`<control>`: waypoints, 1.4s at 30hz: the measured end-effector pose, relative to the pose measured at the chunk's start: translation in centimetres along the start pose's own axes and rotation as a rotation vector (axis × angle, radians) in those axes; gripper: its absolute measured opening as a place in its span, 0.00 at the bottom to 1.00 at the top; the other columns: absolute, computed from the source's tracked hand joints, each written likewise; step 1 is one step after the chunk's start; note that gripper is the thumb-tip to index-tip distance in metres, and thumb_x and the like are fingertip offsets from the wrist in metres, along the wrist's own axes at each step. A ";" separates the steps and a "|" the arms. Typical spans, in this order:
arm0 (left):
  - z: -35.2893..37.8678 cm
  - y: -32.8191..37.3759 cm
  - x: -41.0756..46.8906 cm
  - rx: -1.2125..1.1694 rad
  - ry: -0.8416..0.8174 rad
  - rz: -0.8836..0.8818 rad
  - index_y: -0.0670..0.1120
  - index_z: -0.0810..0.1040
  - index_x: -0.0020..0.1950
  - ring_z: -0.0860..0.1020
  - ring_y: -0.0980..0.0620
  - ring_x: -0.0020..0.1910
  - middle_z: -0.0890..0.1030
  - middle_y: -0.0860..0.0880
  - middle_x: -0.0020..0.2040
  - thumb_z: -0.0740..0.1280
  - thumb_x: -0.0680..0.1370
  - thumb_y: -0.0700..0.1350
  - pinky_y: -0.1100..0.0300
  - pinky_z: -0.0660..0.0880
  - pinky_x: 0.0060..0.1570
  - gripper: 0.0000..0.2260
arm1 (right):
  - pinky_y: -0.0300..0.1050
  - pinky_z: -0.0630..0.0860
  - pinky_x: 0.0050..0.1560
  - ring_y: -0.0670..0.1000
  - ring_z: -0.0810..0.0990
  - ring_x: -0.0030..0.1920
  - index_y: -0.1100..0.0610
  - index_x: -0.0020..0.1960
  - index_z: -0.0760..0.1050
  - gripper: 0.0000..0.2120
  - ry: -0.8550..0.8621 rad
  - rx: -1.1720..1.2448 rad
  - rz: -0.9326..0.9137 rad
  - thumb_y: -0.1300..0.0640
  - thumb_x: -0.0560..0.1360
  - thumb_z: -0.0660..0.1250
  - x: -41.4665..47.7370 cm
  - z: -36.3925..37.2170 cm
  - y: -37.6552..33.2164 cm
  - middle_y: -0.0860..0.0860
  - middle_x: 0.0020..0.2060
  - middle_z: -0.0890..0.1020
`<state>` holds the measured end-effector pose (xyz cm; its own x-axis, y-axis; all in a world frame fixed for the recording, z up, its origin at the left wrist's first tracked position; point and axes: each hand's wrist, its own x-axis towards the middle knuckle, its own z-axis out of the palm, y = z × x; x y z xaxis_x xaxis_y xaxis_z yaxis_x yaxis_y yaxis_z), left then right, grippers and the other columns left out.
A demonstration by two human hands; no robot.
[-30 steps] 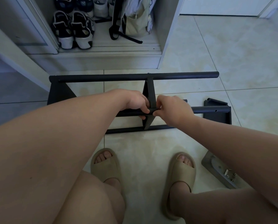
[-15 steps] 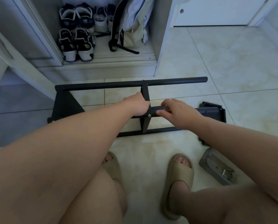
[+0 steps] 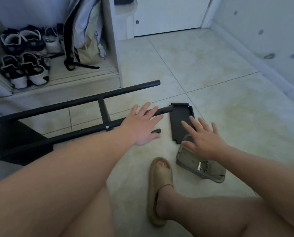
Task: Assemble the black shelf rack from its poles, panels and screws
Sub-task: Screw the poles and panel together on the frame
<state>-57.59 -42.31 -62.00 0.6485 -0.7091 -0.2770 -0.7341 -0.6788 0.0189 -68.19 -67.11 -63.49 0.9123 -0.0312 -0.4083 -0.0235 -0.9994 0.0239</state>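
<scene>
The partly built black rack lies on its side on the tiled floor: a far pole (image 3: 77,100), a middle panel (image 3: 103,110) with a screw (image 3: 107,127), and a left end panel (image 3: 21,142). My left hand (image 3: 142,125) hovers with spread fingers over the right ends of the near poles, gripping nothing. A loose black panel (image 3: 179,120) lies flat to the right, one pole end reaching its top edge. My right hand (image 3: 202,139) is spread above that panel's lower corner and a grey tray (image 3: 211,171) holding metal hardware (image 3: 201,166).
A white cabinet (image 3: 113,53) with several shoes (image 3: 24,69) and a backpack (image 3: 84,36) stands behind the rack. My sandalled foot (image 3: 160,185) rests on the floor just left of the tray. A white wall (image 3: 271,40) runs along the right.
Both hands let go of the pole at the middle panel and opened. The right hand moved right over the loose panel and tray; the view swung right.
</scene>
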 end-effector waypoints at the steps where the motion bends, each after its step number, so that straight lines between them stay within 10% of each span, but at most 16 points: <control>1: 0.2 1.2 0.9 0.020 -0.011 0.035 0.56 0.45 0.82 0.36 0.44 0.80 0.41 0.49 0.83 0.52 0.81 0.67 0.38 0.40 0.77 0.33 | 0.66 0.39 0.78 0.55 0.36 0.82 0.40 0.81 0.34 0.36 -0.017 -0.008 0.024 0.31 0.81 0.46 -0.7 1.0 1.5 0.47 0.82 0.36; 10: 6.0 10.7 8.1 0.010 -0.166 0.293 0.55 0.43 0.82 0.41 0.46 0.81 0.43 0.51 0.83 0.52 0.82 0.65 0.43 0.46 0.78 0.33 | 0.63 0.49 0.77 0.53 0.46 0.82 0.41 0.82 0.36 0.37 -0.302 -0.036 0.129 0.29 0.80 0.47 -0.5 9.9 11.1 0.47 0.83 0.47; 20: 15.5 12.0 12.6 -0.495 -0.282 -0.035 0.53 0.46 0.82 0.62 0.41 0.77 0.56 0.47 0.81 0.58 0.82 0.59 0.43 0.66 0.71 0.33 | 0.54 0.60 0.72 0.59 0.72 0.70 0.49 0.81 0.55 0.28 -0.414 0.034 0.053 0.43 0.84 0.55 4.3 18.6 15.3 0.54 0.72 0.73; 25: 17.5 12.4 13.4 -0.771 -0.337 -0.159 0.50 0.69 0.68 0.81 0.51 0.41 0.81 0.47 0.56 0.60 0.83 0.56 0.54 0.75 0.44 0.17 | 0.51 0.68 0.63 0.55 0.80 0.58 0.51 0.68 0.71 0.16 -0.275 -0.162 0.008 0.50 0.82 0.57 5.0 20.6 15.3 0.51 0.59 0.82; 29: 18.6 13.0 13.3 -0.872 -0.332 -0.203 0.50 0.70 0.54 0.79 0.51 0.38 0.80 0.50 0.44 0.60 0.83 0.53 0.56 0.71 0.35 0.07 | 0.50 0.75 0.46 0.58 0.82 0.51 0.51 0.63 0.74 0.11 -0.345 -0.083 0.012 0.53 0.83 0.58 6.1 22.0 14.4 0.52 0.55 0.83; 42: 18.7 12.5 13.3 -0.985 -0.410 -0.206 0.51 0.71 0.56 0.83 0.49 0.40 0.82 0.49 0.43 0.60 0.83 0.54 0.44 0.80 0.48 0.08 | 0.50 0.75 0.47 0.61 0.81 0.55 0.57 0.66 0.73 0.14 -0.383 0.092 0.059 0.59 0.81 0.65 7.7 24.4 13.2 0.58 0.57 0.81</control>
<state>-61.87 -56.66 -83.43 0.4901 -0.5704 -0.6592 -0.0163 -0.7620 0.6473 -71.41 -80.81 -88.60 0.6901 -0.0736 -0.7200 -0.1237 -0.9922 -0.0171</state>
